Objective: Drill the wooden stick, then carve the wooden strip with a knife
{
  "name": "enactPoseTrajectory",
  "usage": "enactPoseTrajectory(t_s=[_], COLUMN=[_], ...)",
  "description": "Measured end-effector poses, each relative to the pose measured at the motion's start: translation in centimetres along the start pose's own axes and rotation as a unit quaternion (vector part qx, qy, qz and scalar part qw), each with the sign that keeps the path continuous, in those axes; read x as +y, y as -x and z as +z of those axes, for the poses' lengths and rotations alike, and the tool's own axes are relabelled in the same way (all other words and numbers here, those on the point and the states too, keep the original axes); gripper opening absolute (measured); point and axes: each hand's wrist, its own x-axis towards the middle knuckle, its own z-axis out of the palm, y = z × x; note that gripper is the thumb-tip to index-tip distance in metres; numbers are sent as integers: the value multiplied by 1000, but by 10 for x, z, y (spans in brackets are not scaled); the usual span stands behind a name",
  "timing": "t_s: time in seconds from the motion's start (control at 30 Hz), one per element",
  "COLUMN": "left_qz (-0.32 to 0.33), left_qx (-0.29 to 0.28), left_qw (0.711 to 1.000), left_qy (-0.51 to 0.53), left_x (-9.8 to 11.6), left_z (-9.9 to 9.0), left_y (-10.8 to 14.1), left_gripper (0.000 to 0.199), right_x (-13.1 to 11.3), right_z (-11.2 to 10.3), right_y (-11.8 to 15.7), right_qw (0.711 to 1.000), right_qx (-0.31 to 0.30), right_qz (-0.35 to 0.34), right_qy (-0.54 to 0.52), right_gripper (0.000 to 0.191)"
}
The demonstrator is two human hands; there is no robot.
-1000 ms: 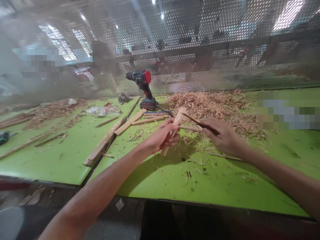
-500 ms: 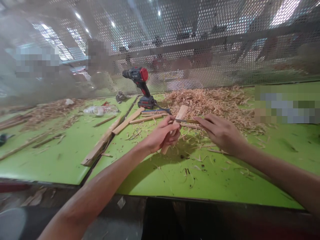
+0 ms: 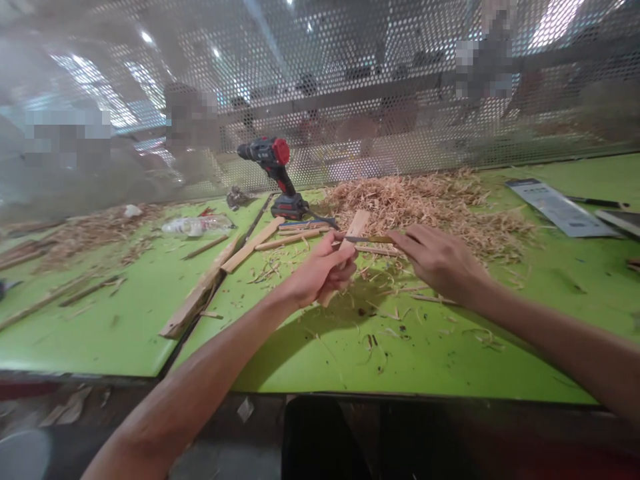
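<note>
My left hand (image 3: 325,267) is closed around a flat strip of pale wood (image 3: 359,223), held at a slant above the green table. The strip's upper end sticks out past my thumb and its lower end shows below my fingers. In my right hand (image 3: 440,260) is a slim carving knife (image 3: 377,239) with a brownish handle. Its narrow grey blade lies across the face of the strip, close to my left thumb and forefinger. My right fingers hide part of the handle. Curled wood shavings (image 3: 410,200) are heaped just beyond both hands.
A cordless drill (image 3: 285,173) stands upright behind my left hand. Wooden pieces (image 3: 255,247) lie left of it, near a clear plastic bottle (image 3: 197,225). A perforated metal screen (image 3: 350,100) rises along the back. A flat packet (image 3: 563,207) lies at the right.
The view has shifted slightly. Both hands keep their grips, and the knife blade stays against the wood strip, with little visible movement.
</note>
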Motion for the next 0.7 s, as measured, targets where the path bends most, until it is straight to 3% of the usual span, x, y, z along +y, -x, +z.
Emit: enactPoseTrajectory(t_s=[0.23,0.4,0.7], left_qz=[5,1,-3], left_qx=[-14,-18,-15], left_qw=[1000,1000,1000], left_qy=[-6,-15,-28], left_x=[0,2,-1], left_z=[-1,1,-2], left_y=[0,0,-2], left_gripper=[27,31,33], right_x=[2,2,5], right_z=[0,-2,-2], right_y=[0,1,2], right_qw=[997,976,946], right_qx=[-15,-58,-33], right_qz=[-20,-63,-132], right_qy=[75,199,296], right_gripper=[45,50,45])
